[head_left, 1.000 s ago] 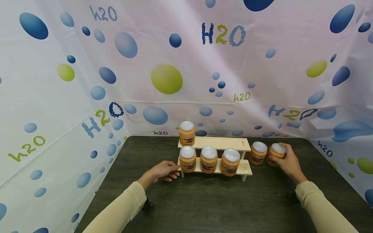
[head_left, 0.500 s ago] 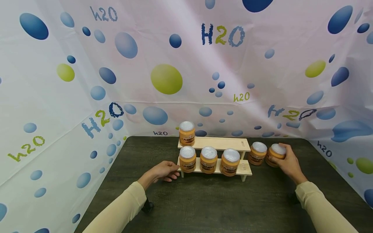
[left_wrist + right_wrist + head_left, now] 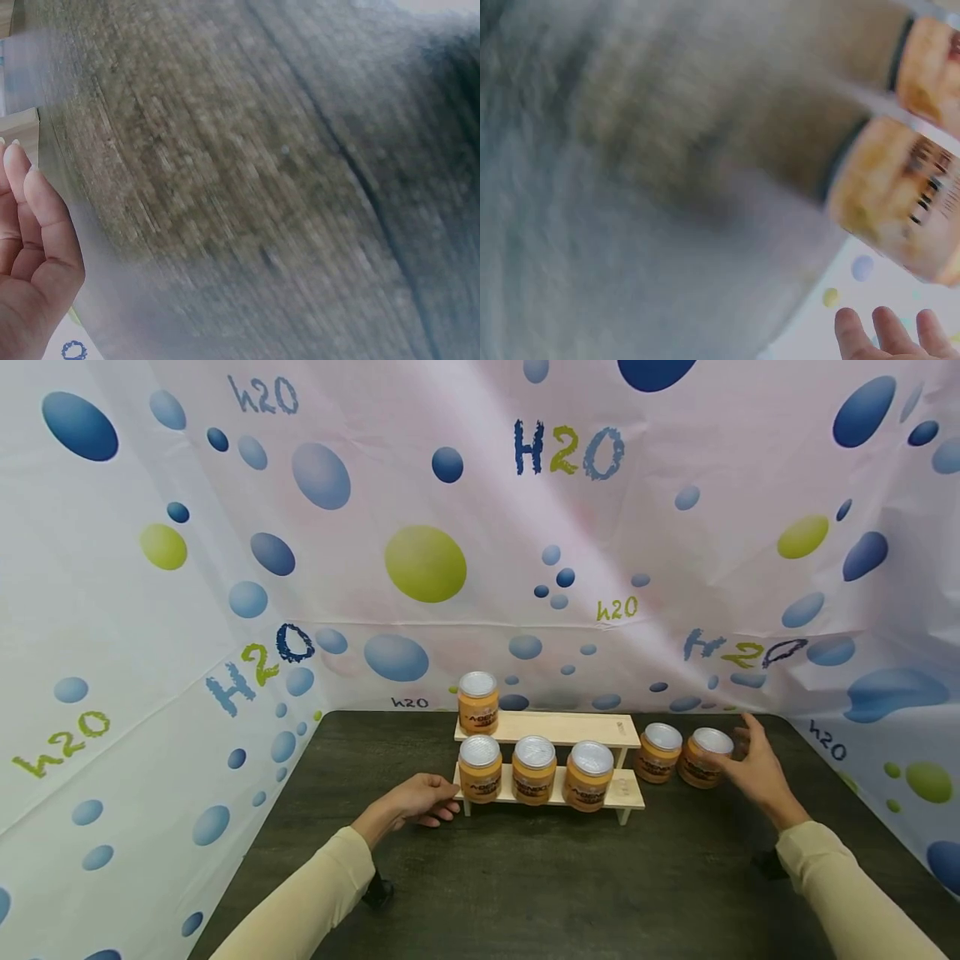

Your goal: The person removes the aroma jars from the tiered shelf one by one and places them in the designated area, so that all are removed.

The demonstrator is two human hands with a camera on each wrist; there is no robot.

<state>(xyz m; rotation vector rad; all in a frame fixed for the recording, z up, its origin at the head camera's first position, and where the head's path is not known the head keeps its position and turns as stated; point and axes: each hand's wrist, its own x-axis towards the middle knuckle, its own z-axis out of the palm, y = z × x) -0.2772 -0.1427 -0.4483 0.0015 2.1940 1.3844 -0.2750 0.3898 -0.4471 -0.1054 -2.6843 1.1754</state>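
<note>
Toward the far edge of the table [image 3: 495, 893], counting six silvery-lidded orange jars [image 3: 533, 777]: one at the left end of the upper shelf [image 3: 558, 727], three in a row along the lower shelf [image 3: 626, 789], and two upright on the table itself, just right of both shelves, toward the far right corner. Pinching the lower shelf's left end between thumb and forefinger of the left hand [image 3: 422, 799], curling the other fingers loosely. Holding the right hand [image 3: 761, 772] at the right side of the outermost jar [image 3: 697, 767], spreading thumb and fingers apart; being unable to tell about contact at the thumb. Showing two cream sleeves [image 3: 300, 897], one toward each near corner. Looking down on dark, wood-grained boards of table, and counting two pale wooden shelves, one higher and behind the other. Facing creased white sheeting [image 3: 337, 585] along the back, left and right edges, bearing blue and green spots and repeated H2O lettering.
</note>
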